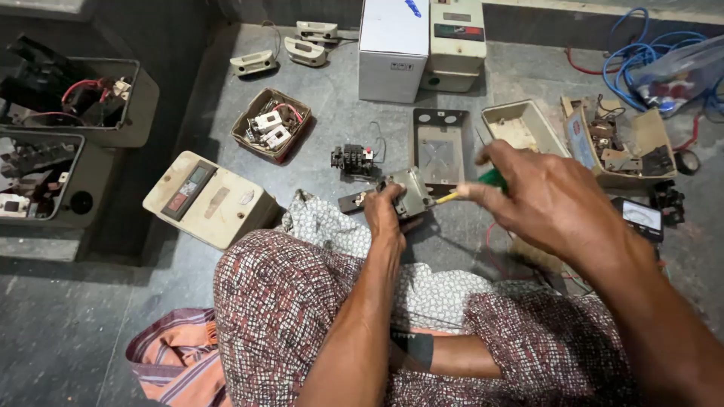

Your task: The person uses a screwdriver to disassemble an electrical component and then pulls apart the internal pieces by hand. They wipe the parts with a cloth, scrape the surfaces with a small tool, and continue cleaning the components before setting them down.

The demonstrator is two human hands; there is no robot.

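Above the floor [90, 332], over the person's lap, the left hand [386, 215] has its fingers closed round a small grey switch part [411, 192], holding it up in front of the knees. The right hand [547, 200] has its fingers pinched tight on a screwdriver [471, 188] with a green handle and yellow shank, whose tip meets the part's right side.

Just beyond the part a grey back plate [441, 147] lies flat on the floor, with a black relay [352, 160] to its left and an empty beige tray [520, 128] to its right. Further left sit a small box of parts [270, 124] and a beige starter box [207, 197]. A white box [392, 49] stands at the far side. A cardboard box of scraps [622, 143] and a meter [639, 217] lie right of the right hand, with blue wire [641, 53] beyond.
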